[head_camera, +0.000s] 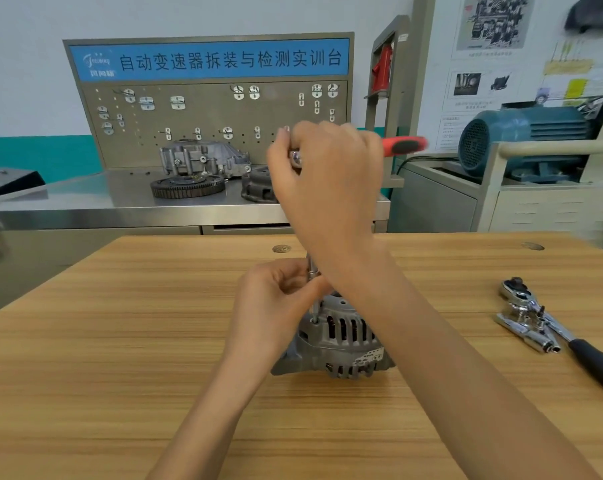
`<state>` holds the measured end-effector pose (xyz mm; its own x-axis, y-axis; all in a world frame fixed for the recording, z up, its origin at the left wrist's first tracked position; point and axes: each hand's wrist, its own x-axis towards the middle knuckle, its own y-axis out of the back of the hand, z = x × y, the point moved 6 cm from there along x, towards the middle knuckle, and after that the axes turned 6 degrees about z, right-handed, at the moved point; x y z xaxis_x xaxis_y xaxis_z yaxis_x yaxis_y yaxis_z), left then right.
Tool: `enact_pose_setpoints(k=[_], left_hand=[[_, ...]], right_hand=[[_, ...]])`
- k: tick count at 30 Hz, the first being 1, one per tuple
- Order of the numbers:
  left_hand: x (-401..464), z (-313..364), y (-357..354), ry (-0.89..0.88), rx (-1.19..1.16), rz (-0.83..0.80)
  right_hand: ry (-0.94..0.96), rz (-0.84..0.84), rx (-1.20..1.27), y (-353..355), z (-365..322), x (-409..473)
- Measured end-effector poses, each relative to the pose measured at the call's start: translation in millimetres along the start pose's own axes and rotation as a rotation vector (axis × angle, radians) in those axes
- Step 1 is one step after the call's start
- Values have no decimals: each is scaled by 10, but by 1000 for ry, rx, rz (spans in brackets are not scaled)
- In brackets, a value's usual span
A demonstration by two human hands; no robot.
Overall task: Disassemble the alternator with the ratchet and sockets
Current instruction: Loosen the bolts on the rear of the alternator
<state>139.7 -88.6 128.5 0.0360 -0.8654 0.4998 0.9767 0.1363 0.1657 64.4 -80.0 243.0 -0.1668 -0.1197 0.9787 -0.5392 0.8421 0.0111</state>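
Head view only. Forearms cross in the foreground above the wooden table (pixel 120 341); one alternator (pixel 341 337) sits upright on it, mid-table, landmark for everything below.

Left hand (pixel 276 303) is just left of the alternator's top, fingers curled, pinching the lower part of the extension bar (pixel 314 296), which stands vertical with its tip seated on a fastener at the housing's upper-left edge. Right hand (pixel 327 174) is high above the alternator, fingers wrapped round the head end of the red-handled ratchet (pixel 404 146); the handle sticks out to the right of the fist.

Progress, judged: early. Housing looks whole, no loose bolts or removed covers visible near the alternator. First through-bolt seems to be the one in work; the rest, plus splitting the case, remain.

Count: one alternator, one ratchet in hand, one spare black-handled ratchet (pixel 570 330) well right of the alternator, with a small cluster of chrome sockets (pixel 528 327) touching it; exact number not readable. Steel bench (pixel 85 199) behind holds other parts.
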Motion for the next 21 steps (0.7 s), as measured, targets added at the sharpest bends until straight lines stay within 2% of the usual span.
enact_pose_setpoints(k=[1,2,5,8,10,12,14,18,19,20,21], left_hand=[[-3,-1,-1,-6,-1,9],[-3,-3,5,-3,2,21],[-4,-19,38,33,-13,9],[-18,-34,35,55,-37,-51],[-20,-30,20,62,-21,-57],[-13,-27,14,42,19,-43],[-13,-30,10,25,37,-27],[-17,-35,30,29,22,23],[-14,-41,36,25,28,36],[-12,-39,41,19,38,43],[-11,-34,44,18,42,46]], right_hand=[[30,29,-70,22,-35,0],[22,6,-29,11,-28,11],[-159,-230,485,-137,128,80],[-322,-407,872,-218,159,81],[-461,-482,1123,-272,143,63],[-581,-489,1263,-294,139,35],[-547,-346,1114,-260,181,27],[-50,28,187,-22,30,4],[-4,72,86,0,-17,2],[-6,72,102,-2,-24,14],[-42,42,226,-28,11,38]])
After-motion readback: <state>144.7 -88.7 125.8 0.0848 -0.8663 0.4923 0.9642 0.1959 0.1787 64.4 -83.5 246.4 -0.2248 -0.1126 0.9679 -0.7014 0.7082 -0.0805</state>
